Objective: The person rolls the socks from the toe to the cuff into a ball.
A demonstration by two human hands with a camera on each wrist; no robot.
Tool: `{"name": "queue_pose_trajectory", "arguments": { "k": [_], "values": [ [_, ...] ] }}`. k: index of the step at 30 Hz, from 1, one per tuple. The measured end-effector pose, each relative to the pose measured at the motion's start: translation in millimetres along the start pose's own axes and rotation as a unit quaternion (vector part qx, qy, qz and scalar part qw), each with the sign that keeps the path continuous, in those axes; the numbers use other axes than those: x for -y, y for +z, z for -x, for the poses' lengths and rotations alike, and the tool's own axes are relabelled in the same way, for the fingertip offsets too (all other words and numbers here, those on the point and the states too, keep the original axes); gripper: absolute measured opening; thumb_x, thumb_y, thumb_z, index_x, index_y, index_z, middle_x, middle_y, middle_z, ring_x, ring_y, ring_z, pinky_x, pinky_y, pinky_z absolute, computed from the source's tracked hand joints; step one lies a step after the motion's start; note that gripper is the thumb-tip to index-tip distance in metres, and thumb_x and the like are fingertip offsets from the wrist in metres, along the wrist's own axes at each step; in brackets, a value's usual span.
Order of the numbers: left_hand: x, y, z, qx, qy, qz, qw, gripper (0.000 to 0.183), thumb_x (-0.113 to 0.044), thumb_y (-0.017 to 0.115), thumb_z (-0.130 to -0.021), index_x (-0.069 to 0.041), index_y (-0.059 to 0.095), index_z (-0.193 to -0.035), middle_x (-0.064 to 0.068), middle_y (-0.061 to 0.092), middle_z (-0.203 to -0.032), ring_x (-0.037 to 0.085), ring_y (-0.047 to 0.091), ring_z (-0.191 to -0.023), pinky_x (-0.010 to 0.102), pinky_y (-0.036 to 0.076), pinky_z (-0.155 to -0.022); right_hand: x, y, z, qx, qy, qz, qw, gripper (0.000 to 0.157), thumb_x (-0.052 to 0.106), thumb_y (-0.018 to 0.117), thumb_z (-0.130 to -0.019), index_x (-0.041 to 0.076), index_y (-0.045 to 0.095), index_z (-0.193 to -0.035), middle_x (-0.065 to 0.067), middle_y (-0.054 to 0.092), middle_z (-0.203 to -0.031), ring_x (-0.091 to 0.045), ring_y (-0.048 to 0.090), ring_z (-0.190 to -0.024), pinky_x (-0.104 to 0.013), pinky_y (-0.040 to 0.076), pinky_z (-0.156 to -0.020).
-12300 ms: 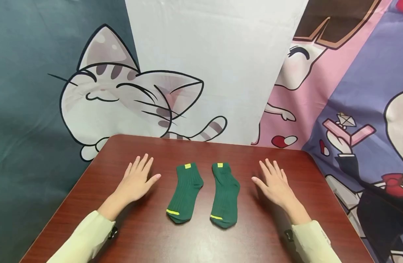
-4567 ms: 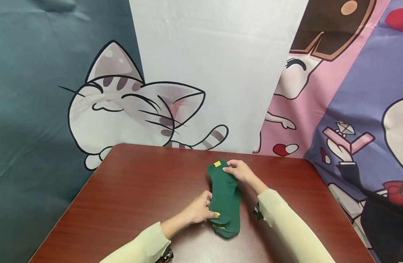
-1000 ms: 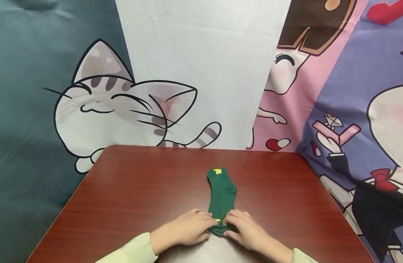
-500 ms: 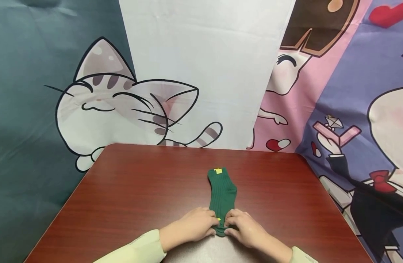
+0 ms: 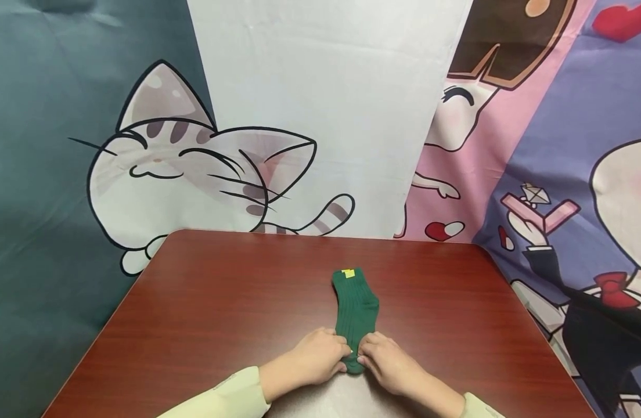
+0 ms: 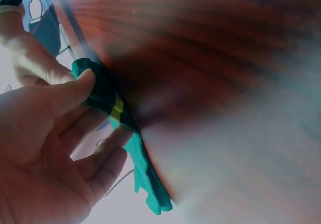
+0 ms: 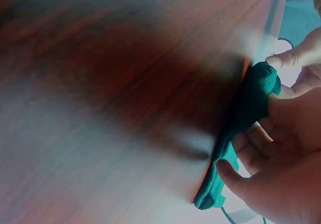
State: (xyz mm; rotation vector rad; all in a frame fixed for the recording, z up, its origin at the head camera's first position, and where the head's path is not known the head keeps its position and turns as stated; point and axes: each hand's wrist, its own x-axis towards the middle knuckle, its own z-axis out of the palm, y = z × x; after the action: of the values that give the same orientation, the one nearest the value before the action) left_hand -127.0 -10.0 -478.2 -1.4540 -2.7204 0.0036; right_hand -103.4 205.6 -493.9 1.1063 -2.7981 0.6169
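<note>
A pair of green ribbed socks (image 5: 356, 307) lies stacked on the table, cuffs away from me, the lower sock almost wholly covered. Yellow tabs (image 5: 348, 273) show at the cuffs. At the toe end, my left hand (image 5: 317, 355) grips the left edge, and my right hand (image 5: 391, 363) pinches the right edge. In the left wrist view, thumb and fingers lie about the bunched toe of the socks (image 6: 150, 176), beside a yellow stripe. The right wrist view shows the toe raised off the tabletop in a thick lump between the fingers (image 7: 246, 148). The undersides are hidden.
The reddish-brown wooden table (image 5: 221, 290) has rounded far corners. Behind it hangs a printed cloth backdrop (image 5: 320, 69) with a cartoon cat and figures. Pale sleeves (image 5: 226, 395) cover both forearms.
The socks lay side by side at first; later both hands laid the left one over the right. Over the last second, both hands close in slightly on the toe end, which bunches up.
</note>
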Motion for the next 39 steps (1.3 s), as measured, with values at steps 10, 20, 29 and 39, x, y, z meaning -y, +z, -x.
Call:
{"name": "queue_pose_trajectory", "arguments": {
  "k": [10,20,29,39],
  "values": [
    [-3.6,0.5,-2.2,0.003,-0.039,0.056,0.9977,0.007,-0.033,0.072,-0.092,-0.029,0.079,-0.094,-0.019,0.069,-0.094,0.002,0.061,-0.087,0.023,0.05,-0.079,1,-3.7,5,0.028,0.043,-0.025,0.998,0.014,0.027,0.075,-0.091,0.018,0.065,-0.088,0.011,0.062,-0.097,-0.007,0.058,-0.096,-0.048,0.049,-0.099],
    [-1.7,-1.5,-6.0,0.044,-0.087,0.07,0.9928,0.013,-0.03,0.071,-0.094,-0.023,0.076,-0.086,-0.013,0.054,-0.079,0.004,0.051,-0.077,0.019,0.046,-0.073,-7,-1.8,0,0.037,0.052,-0.095,0.993,0.012,0.021,0.066,-0.099,0.017,0.062,-0.088,0.009,0.058,-0.1,-0.008,0.052,-0.096,-0.029,0.05,-0.08],
    [8.2,2.2,-6.9,0.029,-0.097,0.155,0.9827,0.007,-0.025,0.076,-0.09,-0.025,0.071,-0.085,-0.017,0.065,-0.081,0.002,0.049,-0.077,0.019,0.046,-0.075,-12,-6.6,-2,0.037,0.066,-0.109,0.991,0.009,0.02,0.066,-0.098,0.016,0.068,-0.091,0.008,0.064,-0.099,-0.01,0.059,-0.096,-0.031,0.052,-0.081],
    [-2.0,2.3,-5.8,0.03,-0.114,0.101,0.9879,0.012,-0.024,0.075,-0.091,-0.024,0.064,-0.085,-0.016,0.062,-0.078,0.003,0.053,-0.079,0.023,0.048,-0.086,-8,-4.3,-3,0.038,0.094,-0.071,0.992,0.011,0.02,0.071,-0.094,0.021,0.067,-0.084,0.018,0.057,-0.085,-0.003,0.054,-0.084,-0.03,0.049,-0.073]
  ]
}}
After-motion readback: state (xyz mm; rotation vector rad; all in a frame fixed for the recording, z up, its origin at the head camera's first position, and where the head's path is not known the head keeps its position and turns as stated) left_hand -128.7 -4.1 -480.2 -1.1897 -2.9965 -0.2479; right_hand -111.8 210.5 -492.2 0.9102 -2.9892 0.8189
